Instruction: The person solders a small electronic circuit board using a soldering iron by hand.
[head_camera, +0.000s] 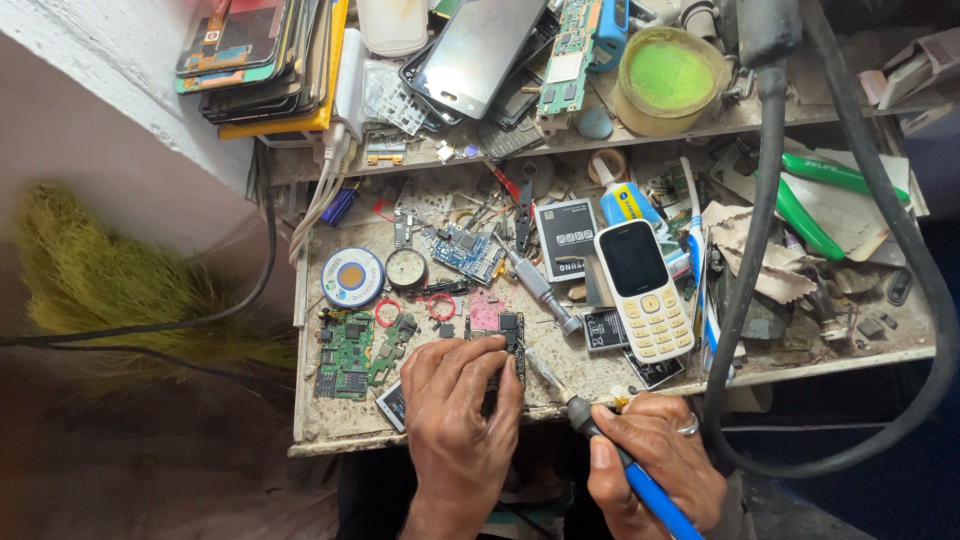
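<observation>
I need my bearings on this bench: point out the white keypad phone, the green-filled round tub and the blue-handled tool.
White keypad phone (643, 290): head view, below its dark screen.
Green-filled round tub (669, 77): head view, green centre.
Blue-handled tool (650, 492): head view, blue grip in the right hand (655, 470).

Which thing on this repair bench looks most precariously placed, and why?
The stack of phone screens on the upper shelf leans and juts past the shelf's front edge, fanned unevenly. Below, the left hand pins a circuit board while the right hand holds a soldering iron.
</observation>
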